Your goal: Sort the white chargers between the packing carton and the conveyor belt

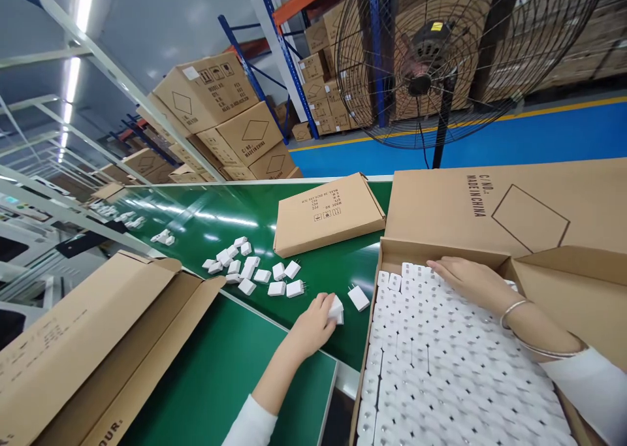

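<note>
My left hand [311, 327] is closed around a white plug charger [336, 307] at the near side of the green conveyor belt [323, 256]; a second charger appears right under it. Just to the right lies a single charger [359, 298] with its prongs showing. My right hand [470, 281] lies flat, fingers stretched out, across the top of the tightly packed white chargers [441, 361] in an open cardboard box [365, 367]. The chargers beneath that palm are hidden. Loose chargers [249, 268] are scattered on the belt to the left.
A flat closed carton [328, 214] rests on the belt, against the open box's raised flap [519, 204]. Another open carton [98, 341] stands at the left. Beyond the belt are a large fan [420, 83] and stacked cartons [210, 100]. More chargers [163, 237] sit farther up the belt.
</note>
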